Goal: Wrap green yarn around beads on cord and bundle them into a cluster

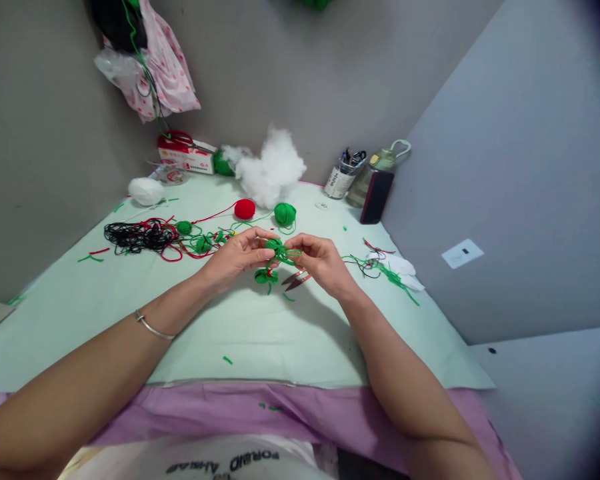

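Note:
My left hand [237, 257] and my right hand [320, 260] meet above the middle of the pale green table cover [260, 333]. Both pinch a small green yarn piece [279, 250] with loose strands between their fingertips. Just below it a second small green yarn piece [266, 275] hangs or lies near my left hand. A pair of small thread snips [296, 279] lies on the cover under my right hand. A silver bangle [153, 327] is on my left wrist.
Left of my hands lies a tangle of black, red and green yarn [150, 237]. Behind are a red yarn ball [245, 209], a green yarn ball [285, 213], white stuffing [270, 170], a white yarn ball [146, 191], a pen cup [341, 177], a bottle [373, 175] and yarn scraps [390, 267].

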Motion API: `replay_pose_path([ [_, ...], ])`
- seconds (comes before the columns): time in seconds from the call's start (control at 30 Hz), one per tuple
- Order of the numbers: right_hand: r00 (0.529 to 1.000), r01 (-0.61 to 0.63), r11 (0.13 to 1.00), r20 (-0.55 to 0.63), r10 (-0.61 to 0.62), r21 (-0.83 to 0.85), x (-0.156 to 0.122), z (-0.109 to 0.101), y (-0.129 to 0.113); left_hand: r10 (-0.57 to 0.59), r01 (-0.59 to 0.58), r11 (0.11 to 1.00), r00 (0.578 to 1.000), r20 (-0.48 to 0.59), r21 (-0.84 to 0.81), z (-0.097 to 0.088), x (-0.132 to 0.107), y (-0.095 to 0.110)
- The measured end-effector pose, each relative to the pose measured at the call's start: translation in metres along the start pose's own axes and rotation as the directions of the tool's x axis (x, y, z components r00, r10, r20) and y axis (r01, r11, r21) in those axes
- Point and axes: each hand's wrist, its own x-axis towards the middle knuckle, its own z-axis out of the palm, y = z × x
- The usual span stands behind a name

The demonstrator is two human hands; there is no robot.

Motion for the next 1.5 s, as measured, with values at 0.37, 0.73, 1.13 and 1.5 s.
replay_pose_path([
  [0.37,0.996,-0.048,0.994,-0.075,0.056,0.101,0.002,-0.001,-0.004,-0.053,0.053,0.999,0.999,-0.012,0.011,0.003,-0.002,0.000],
  [0.73,0.990,-0.078,0.995,-0.114,0.086,0.067,0.002,0.000,-0.006,-0.156,0.155,0.985,0.988,0.010,0.072,0.007,-0.005,0.003],
  [1.13,0.914,-0.059,0.924,-0.351,0.202,0.378,0.013,-0.016,-0.003,-0.176,0.169,0.974,0.984,0.031,0.152,0.011,-0.006,0.002],
  [1.5,0.965,-0.242,0.930,-0.033,0.261,0.277,0.001,0.009,-0.003,-0.163,0.149,0.976,0.983,0.084,0.157,0.008,-0.005,-0.001],
])
